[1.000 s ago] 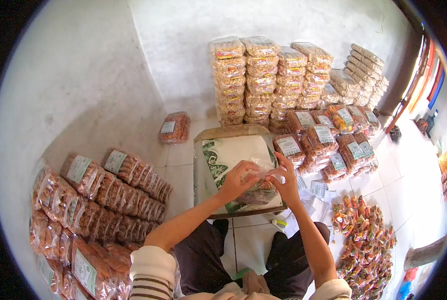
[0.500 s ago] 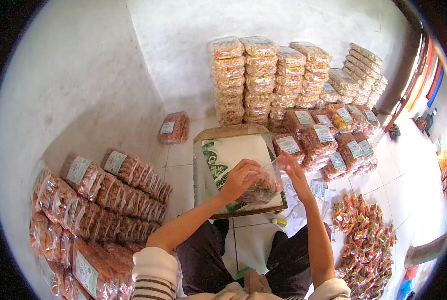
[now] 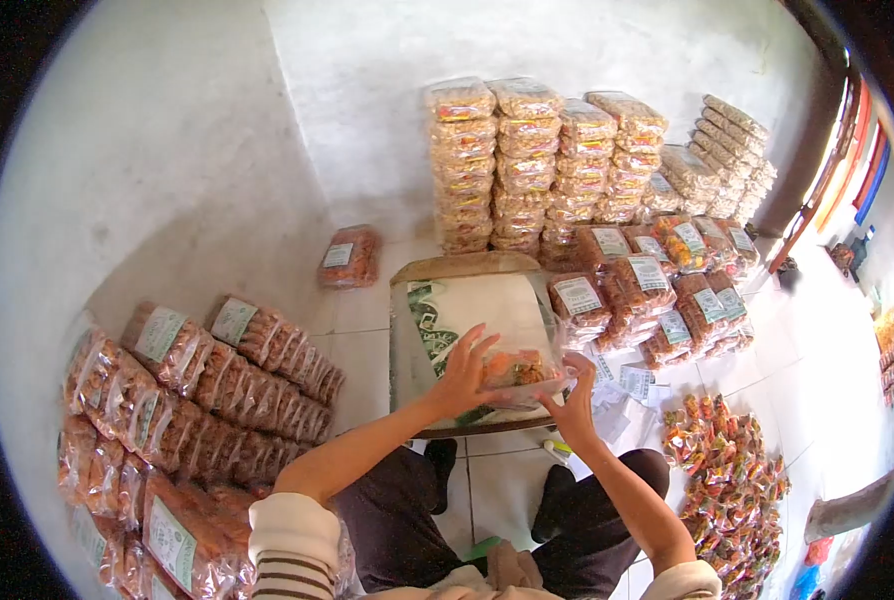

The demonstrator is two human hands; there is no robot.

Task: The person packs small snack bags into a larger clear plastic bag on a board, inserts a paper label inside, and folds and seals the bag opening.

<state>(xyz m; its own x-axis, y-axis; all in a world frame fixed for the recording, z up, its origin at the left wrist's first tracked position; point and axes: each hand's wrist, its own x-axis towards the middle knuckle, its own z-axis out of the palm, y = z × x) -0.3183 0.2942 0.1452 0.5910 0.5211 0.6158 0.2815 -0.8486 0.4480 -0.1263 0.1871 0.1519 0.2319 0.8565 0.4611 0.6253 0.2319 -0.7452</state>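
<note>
Near the edge of the low surface (image 3: 472, 265) closest to the person, a clear bag (image 3: 520, 370) with orange and brown contents lies between two hands, its long axis apparently running left to right. The left hand (image 3: 459, 378), its grip loosely open and fingers spread, touches the bag's left side; its thumb is hard to make out. The right hand (image 3: 573, 402) appears to pinch the right edge. Neither hand is clearly nearer; the bag's side-to-side lie between them seems the governing relation.
</note>
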